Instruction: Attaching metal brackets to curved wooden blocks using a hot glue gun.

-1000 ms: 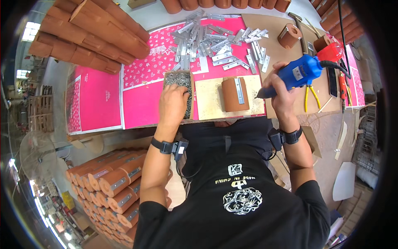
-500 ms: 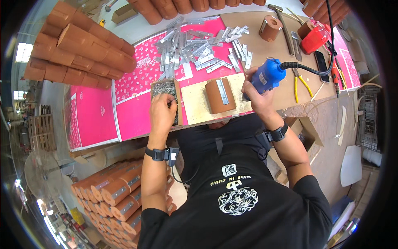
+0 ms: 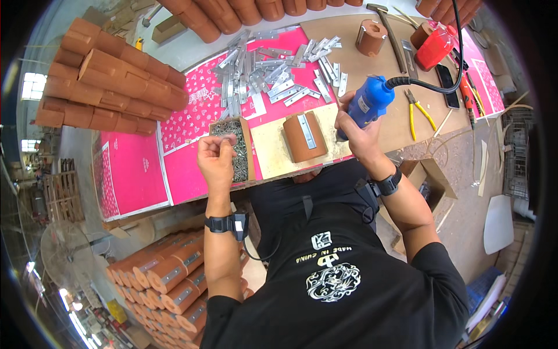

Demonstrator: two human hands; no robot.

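Observation:
My left hand (image 3: 216, 161) hovers at the left side of an open cardboard box (image 3: 250, 152) full of small metal screws (image 3: 239, 152). Its thumb and fingers are pinched together; anything between them is too small to make out. My right hand (image 3: 361, 135) grips a blue corded power driver (image 3: 369, 103), cord end pointing up and away from me. Between the hands, a terracotta-coloured cylinder (image 3: 295, 137) lies on a pale board (image 3: 269, 156). A silver metal strip with holes (image 3: 306, 131) rests along its top. The driver's working end is hidden behind my right hand.
Loose metal strips (image 3: 273, 72) are heaped beyond the board. Terracotta-coloured cylinders are stacked at the left (image 3: 116, 81) and below the table (image 3: 168, 276). Yellow-handled pliers (image 3: 414, 116), a hammer (image 3: 393, 41), a red bottle (image 3: 435, 51) and a phone (image 3: 447, 87) lie at right.
My left hand has lifted out of the screw box and moved left, fingers still pinched. My right hand keeps the driver in nearly the same place. The view has shifted slightly.

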